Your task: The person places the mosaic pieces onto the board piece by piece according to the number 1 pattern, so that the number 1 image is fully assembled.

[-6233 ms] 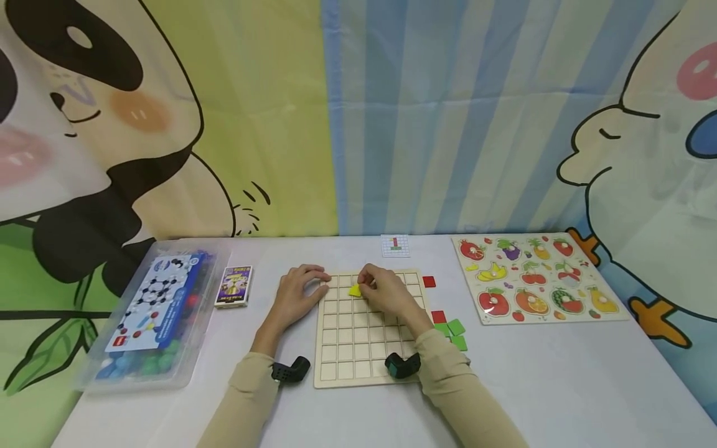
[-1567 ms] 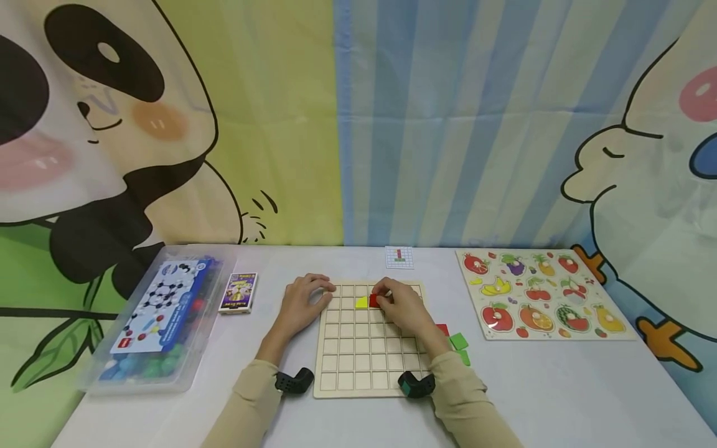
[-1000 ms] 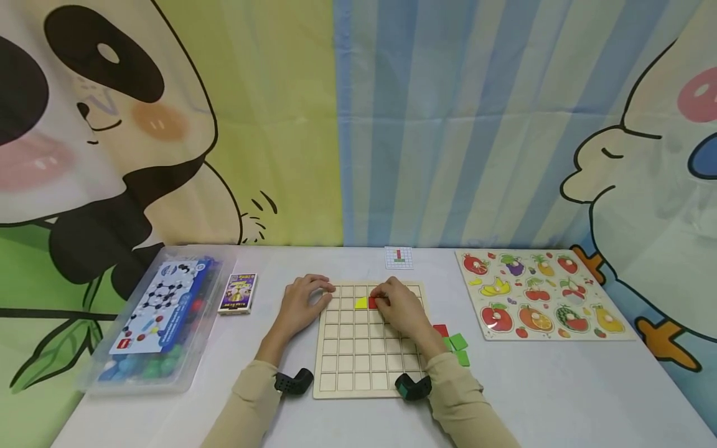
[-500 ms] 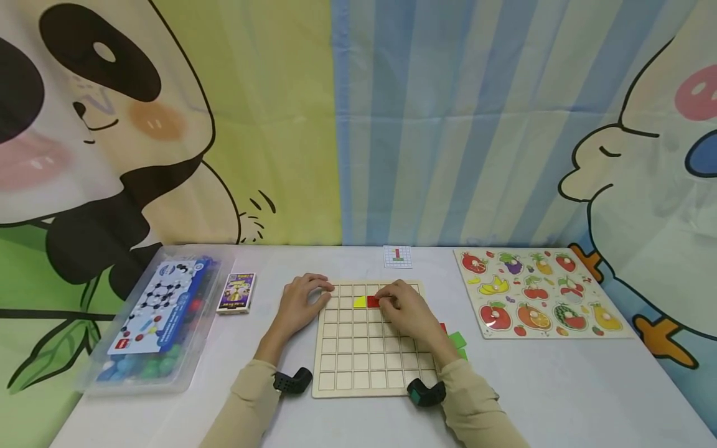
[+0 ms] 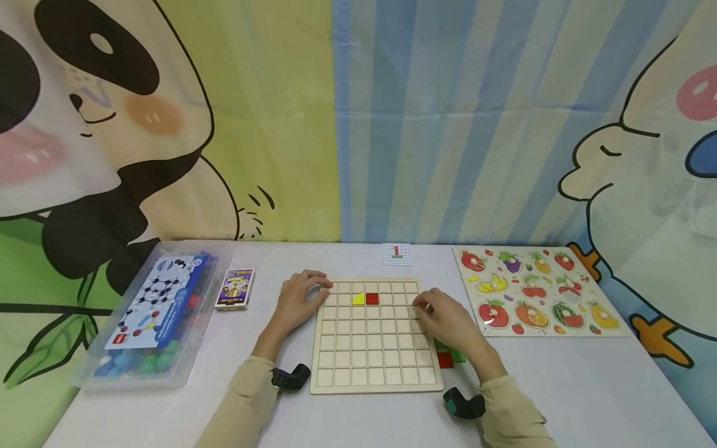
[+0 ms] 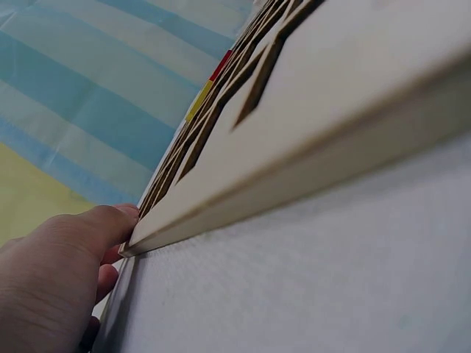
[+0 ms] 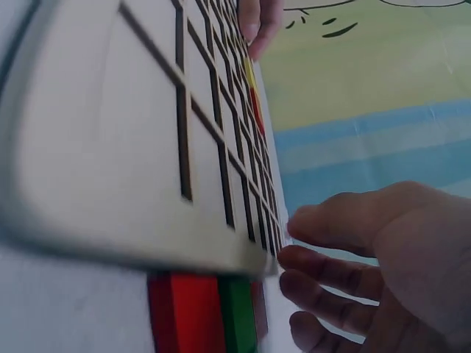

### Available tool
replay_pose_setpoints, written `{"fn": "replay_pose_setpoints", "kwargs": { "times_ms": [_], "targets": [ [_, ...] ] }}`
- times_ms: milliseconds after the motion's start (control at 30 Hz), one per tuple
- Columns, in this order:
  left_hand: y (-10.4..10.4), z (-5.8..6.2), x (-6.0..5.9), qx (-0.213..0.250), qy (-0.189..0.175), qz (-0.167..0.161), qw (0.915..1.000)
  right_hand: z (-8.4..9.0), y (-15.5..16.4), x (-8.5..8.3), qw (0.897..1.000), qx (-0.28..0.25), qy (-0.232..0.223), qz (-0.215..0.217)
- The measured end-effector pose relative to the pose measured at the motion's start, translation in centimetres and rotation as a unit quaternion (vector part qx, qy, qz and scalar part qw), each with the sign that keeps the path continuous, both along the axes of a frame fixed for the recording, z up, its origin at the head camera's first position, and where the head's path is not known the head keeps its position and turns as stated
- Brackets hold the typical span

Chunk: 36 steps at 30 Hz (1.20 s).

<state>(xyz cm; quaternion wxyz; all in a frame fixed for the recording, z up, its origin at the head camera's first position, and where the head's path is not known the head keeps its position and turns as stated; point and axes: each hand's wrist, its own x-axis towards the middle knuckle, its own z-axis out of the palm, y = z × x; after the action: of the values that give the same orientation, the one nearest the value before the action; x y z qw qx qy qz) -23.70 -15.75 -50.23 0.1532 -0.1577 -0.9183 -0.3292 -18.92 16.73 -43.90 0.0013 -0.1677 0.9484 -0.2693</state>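
While the left hand (image 5: 295, 303) rests with relaxed fingers (image 6: 103, 224) against the far-left corner of the pale wooden grid board (image 5: 374, 367), the right hand (image 5: 448, 320) hangs over the board's right edge, its fingers (image 7: 335, 228) loosely curled and holding nothing that shows. The board lies flat on the white tabletop (image 5: 560, 386), in front of the person. In its second row from the far edge sit a yellow quarter-round tile (image 5: 359, 299) and, touching it on the right, a red square tile (image 5: 372, 298). Just beside the board's right edge, partly under the right hand, lie loose red and green square tiles (image 5: 446, 359); the right-wrist view shows them lying against the board's side (image 7: 202, 312).

These tiles look small, thin, stiff and light, with smooth painted faces, so they would likely slide on the tabletop; a pinch on two opposite edges seems the sound way to lift one. The board looks rigid and holds its place under the left hand.

Farther off lie a small pattern card (image 5: 396, 254), a fruit peg puzzle (image 5: 538, 292), a purple card box (image 5: 234, 289) and a clear plastic case of coloured beads (image 5: 151, 317).
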Motion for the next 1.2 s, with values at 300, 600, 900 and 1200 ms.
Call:
{"fn": "replay_pose_setpoints", "kwargs": {
  "times_ms": [300, 600, 900, 1200],
  "targets": [
    [0.0, 0.2, 0.2, -0.008, -0.012, -0.003, 0.9999, 0.0, 2.1, 1.6, 0.998, 0.033, -0.043, -0.017],
    [-0.3, 0.0, 0.2, -0.061, -0.005, -0.039, 0.9973, -0.1, 2.6, 1.8, 0.997, 0.059, -0.049, -0.023],
    [-0.2, 0.3, 0.2, -0.030, 0.001, -0.125, 0.9918, -0.1, 2.9, 1.4, 0.997, 0.031, -0.068, -0.021],
    [0.0, 0.8, 0.5, -0.052, -0.037, -0.133, 0.9890, 0.5, 3.2, 1.2, 0.999, -0.002, -0.054, -0.010]
  ]
}}
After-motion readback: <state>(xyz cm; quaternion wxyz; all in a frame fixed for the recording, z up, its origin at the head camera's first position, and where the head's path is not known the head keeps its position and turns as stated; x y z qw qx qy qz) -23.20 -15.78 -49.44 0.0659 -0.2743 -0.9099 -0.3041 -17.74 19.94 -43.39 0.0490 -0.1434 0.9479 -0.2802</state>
